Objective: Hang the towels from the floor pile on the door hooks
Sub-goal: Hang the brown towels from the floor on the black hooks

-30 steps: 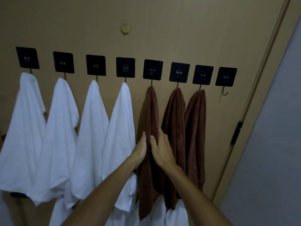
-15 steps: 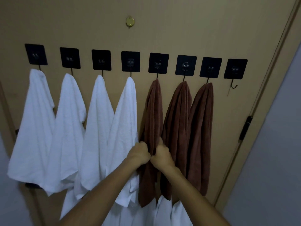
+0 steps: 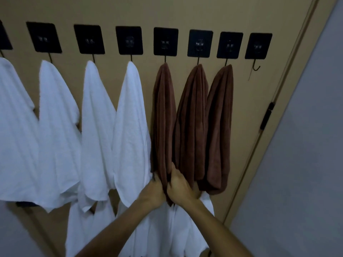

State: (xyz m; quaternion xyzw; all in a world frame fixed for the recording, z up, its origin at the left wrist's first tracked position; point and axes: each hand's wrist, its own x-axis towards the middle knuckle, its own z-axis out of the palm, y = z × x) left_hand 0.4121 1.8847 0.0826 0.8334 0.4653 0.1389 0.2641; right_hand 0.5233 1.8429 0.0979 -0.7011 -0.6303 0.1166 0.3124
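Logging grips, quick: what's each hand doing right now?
Left hand: closed, gripping the leftmost brown towel near its bottom.
Right hand: closed, gripping the same towel.

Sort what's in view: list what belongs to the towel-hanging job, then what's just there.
Job: left hand and right hand gripping the leftmost brown towel; two other brown towels; white towels; bare end hook.
Just there: door hinge; grey wall.

White towels [image 3: 57,130], brown towels [image 3: 193,117], black hook plates [image 3: 200,43], tan door [image 3: 185,12].
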